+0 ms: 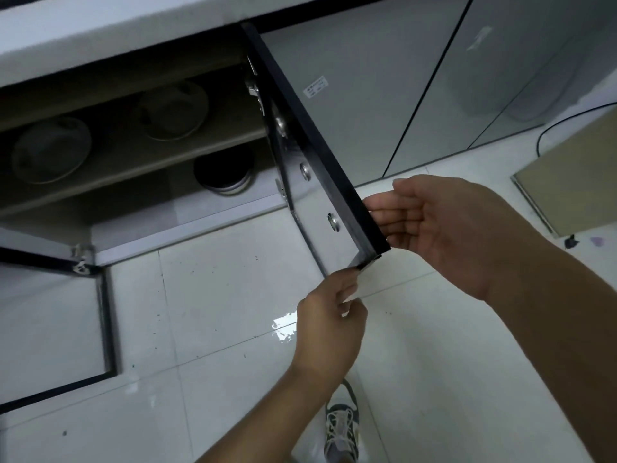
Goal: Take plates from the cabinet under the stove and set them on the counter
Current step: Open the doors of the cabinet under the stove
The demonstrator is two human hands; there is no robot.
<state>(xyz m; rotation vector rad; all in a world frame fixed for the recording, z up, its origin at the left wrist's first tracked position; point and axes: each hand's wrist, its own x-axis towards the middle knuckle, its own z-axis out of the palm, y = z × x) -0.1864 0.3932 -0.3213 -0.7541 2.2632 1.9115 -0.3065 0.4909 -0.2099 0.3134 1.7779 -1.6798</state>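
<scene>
The cabinet under the white counter point(110, 31) stands open. On its upper shelf lie two pale plates, one at the left point(50, 150) and one further right point(173, 110). A dark stack of dishes point(224, 172) sits on the bottom shelf. The right cabinet door point(320, 155) is swung out towards me. My left hand point(330, 319) pinches the door's lower corner. My right hand point(440, 225) rests with flat fingers against the door's outer edge. Neither hand touches a plate.
The left cabinet door point(53, 325) is swung wide open over the white tiled floor point(217, 312). Closed grey cabinet fronts point(384, 95) run to the right. A tan board point(574, 175) and a black cable point(547, 128) lie on the floor at right. My shoe point(342, 426) shows below.
</scene>
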